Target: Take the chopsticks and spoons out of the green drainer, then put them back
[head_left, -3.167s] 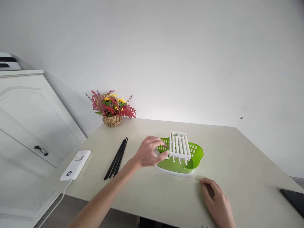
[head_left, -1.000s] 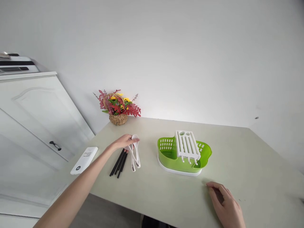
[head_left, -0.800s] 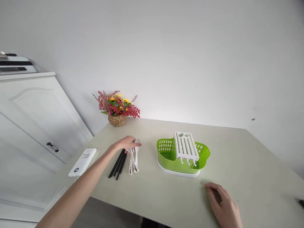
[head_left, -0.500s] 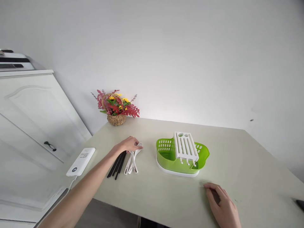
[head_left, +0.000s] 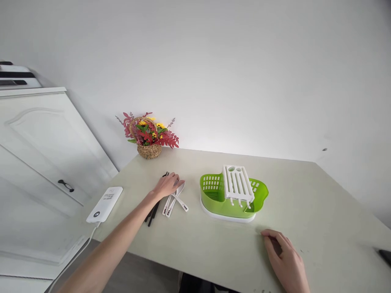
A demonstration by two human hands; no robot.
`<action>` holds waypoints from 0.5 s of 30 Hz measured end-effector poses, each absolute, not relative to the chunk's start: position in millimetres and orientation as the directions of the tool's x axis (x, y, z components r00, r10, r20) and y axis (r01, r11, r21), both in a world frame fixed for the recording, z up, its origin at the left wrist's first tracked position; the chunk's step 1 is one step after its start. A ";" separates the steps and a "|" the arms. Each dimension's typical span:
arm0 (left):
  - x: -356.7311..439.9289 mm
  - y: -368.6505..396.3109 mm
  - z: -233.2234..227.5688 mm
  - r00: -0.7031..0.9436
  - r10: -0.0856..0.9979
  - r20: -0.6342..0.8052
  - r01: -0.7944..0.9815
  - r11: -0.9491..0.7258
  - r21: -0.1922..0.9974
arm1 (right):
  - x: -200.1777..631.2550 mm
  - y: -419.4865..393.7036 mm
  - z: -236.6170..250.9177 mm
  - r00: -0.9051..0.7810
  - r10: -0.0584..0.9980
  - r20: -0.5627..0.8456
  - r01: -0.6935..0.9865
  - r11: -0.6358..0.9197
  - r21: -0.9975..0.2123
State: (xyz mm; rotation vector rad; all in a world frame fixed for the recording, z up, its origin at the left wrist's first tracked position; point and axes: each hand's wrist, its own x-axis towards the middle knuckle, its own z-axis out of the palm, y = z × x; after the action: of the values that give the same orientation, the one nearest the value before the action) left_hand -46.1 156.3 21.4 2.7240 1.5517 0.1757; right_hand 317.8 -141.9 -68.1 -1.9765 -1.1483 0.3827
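Biggest first on my feed: the wall [head_left: 232, 77], pale grey-white, fills the upper view. White cabinet [head_left: 33, 162] on the left, dark handle on the door, white-and-black item [head_left: 16, 76] on top, cut off by the frame edge. Table [head_left: 214, 252], pale, runs from the wall to the front edge. On it, centre-right, green basket [head_left: 220, 208] with perforated sides, upright on a white base; white slotted rack [head_left: 241, 187] sits across it, two round holes at the back, small hooks along the front. Flower basket [head_left: 149, 151] at the far left corner, wicker, red leaves and yellow blooms. My right hand [head_left: 284, 256] rests on the table in front and to the right of the green basket, fingers loosely curled; can't tell if thumb and index tips meet. My left hand [head_left: 167, 185] is palm-down over the spoons, thumb toward their bowl ends; can't tell if the fingers are clamped on one. White device [head_left: 104, 204] lies at the left table edge, white cable [head_left: 92, 236] running off it. Black chopsticks [head_left: 154, 212] lie partly under the left hand. White spoons [head_left: 174, 199] are just right of those, left of the green basket: three handles showing toward me, fanned, one crossing another.
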 end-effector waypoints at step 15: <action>-23.6 144.4 83.4 0.256 0.734 0.630 0.774 -0.546 0.322 | 315.7 -143.7 -61.3 0.526 0.841 0.127 0.576 -0.243 -0.781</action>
State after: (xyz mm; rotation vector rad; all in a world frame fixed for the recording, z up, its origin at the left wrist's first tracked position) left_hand -23.6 144.4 83.4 2.5306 1.5200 1.2198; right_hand 315.7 -143.7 -61.3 -1.9427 -1.1565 0.4077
